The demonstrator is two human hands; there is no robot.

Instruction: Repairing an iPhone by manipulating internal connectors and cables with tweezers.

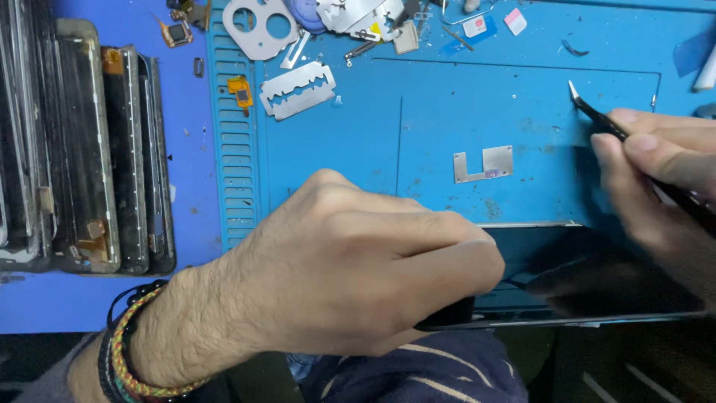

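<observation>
Head view: left hand [358, 276] clamps glossy black phone [597, 283] — right hand [656, 179] pinches slim tweezers [597, 112].

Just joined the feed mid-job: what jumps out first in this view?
The left hand fills the lower middle, its fingers on the corner of a dark phone lying at the near edge of the blue work mat. At the right edge, the right hand holds black tweezers with the tip raised over the mat. A razor blade and a small metal shield plate lie on the mat, and phone frames stand stacked at far left.
</observation>
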